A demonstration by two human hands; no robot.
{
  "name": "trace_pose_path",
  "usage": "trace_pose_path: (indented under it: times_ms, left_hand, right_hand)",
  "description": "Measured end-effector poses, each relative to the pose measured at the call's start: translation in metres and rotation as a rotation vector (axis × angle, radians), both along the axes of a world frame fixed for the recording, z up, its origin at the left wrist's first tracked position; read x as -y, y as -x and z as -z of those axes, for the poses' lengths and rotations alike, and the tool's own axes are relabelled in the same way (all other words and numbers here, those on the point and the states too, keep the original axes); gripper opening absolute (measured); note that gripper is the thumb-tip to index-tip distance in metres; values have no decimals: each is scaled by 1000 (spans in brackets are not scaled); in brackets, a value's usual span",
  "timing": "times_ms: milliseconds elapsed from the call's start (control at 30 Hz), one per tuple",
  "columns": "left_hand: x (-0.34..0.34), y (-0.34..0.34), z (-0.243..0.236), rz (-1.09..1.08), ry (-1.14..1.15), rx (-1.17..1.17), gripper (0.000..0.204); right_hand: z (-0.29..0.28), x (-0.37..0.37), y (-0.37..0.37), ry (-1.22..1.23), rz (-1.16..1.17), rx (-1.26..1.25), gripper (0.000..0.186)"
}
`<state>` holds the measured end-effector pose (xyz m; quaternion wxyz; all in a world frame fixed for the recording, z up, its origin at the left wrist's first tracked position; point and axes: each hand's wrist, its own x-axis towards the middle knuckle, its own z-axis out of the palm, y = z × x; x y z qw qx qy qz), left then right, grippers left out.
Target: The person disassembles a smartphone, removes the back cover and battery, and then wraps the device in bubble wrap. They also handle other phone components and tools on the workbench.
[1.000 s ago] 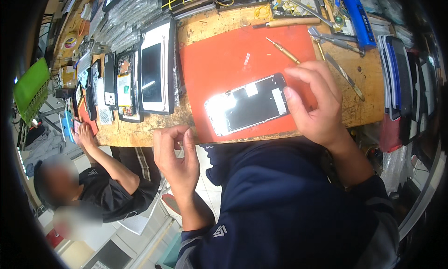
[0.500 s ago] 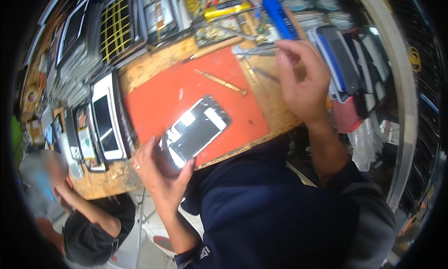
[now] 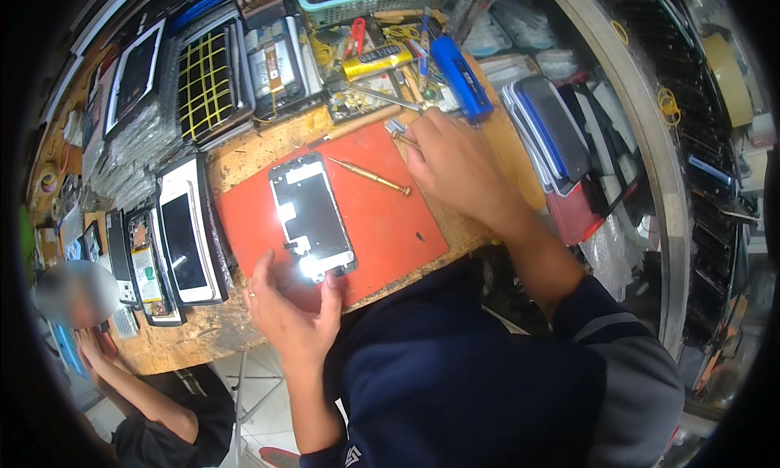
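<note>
A phone screen panel point(image 3: 315, 216), dark with bright glare patches, lies tilted on the orange-red mat point(image 3: 398, 232). My left hand point(image 3: 292, 318) is at its near end, thumb and fingers closed about the lower edge. At the mat's far right corner, my right hand point(image 3: 459, 163) is closed with fingers curled round a small metal tool point(image 3: 397, 130). Only the tool's silvery, brass-toned end shows; the grip hides its kind. Between the panel and my right hand lies a thin brass-coloured screwdriver point(image 3: 370, 176).
Phones in dark trays point(image 3: 187, 232) stand left of the mat. Behind are a blue tool point(image 3: 460, 78), a yellow block point(image 3: 378, 62) and a green basket point(image 3: 357, 9). Phone cases point(image 3: 548, 131) are stacked at right. Another person's arm point(image 3: 146, 387) is at lower left.
My right hand has come down from its raised place and closed on the small tool. The panel has turned more upright in view and shifted slightly left, my left hand staying at its near end.
</note>
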<state>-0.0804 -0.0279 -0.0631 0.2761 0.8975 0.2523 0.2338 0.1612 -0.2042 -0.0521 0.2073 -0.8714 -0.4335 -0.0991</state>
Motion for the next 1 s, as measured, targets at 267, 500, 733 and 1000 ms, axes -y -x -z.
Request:
trace_pose_path:
  times_ms: [267, 500, 733, 1000]
  left_hand:
    - [3, 3, 19, -108, 310, 226, 55]
    - [-4, 1, 17, -38, 46, 202, 54]
    - [-5, 0, 20, -79, -41, 237, 50]
    - [-5, 11, 29, -67, 230, 465, 45]
  right_hand:
    - [-36, -15, 20, -167, -231, 106, 19]
    - [-51, -31, 50, -133, -318, -364, 15]
    - [-56, -57, 79, -260, -599, -300, 29]
    - [-38, -82, 87, -249, -688, -413, 34]
